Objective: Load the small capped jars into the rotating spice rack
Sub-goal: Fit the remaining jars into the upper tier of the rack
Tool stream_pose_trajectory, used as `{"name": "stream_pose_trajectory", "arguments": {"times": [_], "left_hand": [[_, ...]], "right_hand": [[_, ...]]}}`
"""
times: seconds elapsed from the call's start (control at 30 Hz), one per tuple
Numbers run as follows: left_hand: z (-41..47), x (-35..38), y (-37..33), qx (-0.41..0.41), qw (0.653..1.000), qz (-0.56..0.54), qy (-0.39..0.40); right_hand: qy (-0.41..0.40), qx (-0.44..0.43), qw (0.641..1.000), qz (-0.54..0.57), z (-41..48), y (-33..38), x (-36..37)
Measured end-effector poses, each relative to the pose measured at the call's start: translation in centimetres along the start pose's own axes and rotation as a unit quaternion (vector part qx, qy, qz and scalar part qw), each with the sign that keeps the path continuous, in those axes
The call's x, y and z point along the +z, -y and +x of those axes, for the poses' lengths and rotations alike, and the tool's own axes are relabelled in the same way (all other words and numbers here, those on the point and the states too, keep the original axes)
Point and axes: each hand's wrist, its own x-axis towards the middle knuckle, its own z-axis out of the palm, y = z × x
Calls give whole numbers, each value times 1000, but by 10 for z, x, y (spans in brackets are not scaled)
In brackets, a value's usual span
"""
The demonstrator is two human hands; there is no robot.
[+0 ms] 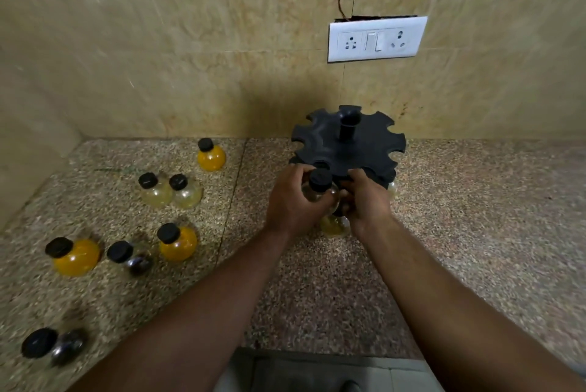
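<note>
The black rotating spice rack (364,144) stands on the counter against the wall, its notched top tier bare. My left hand (291,201) grips a clear jar with a black cap (320,185) right at the rack's near edge. My right hand (367,198) holds the rack's lower tier beside that jar. A yellowish jar (333,225) sits low in the rack under my hands, and another pale jar (393,188) shows at the rack's right. Several capped jars stand loose on the counter at left: orange ones (211,155) (176,242) (74,255), pale ones (155,190) (185,190), dark ones (133,257) (54,347).
The speckled stone counter (475,217) runs to a tiled wall behind and a side wall at left. A white socket and switch plate (377,39) is on the wall above the rack, with a wire above it. The counter's front edge lies near my forearms.
</note>
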Motion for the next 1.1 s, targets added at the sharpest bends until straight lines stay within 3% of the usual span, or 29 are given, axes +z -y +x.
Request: {"name": "stream_pose_trajectory", "arguments": {"times": [0.17, 0.57, 0.77, 1.1], "left_hand": [[1, 3, -5, 17, 1000, 8, -6], [14, 14, -10, 20, 999, 10, 29], [4, 13, -12, 16, 998, 55, -19], [-10, -18, 17, -19, 994, 84, -64]], "right_hand": [[-52, -13, 998, 12, 4, 10, -4], [-5, -54, 998, -46, 11, 13, -7], [41, -10, 990, -138, 18, 21, -8], [76, -5, 990, -122, -1, -12, 32]]}}
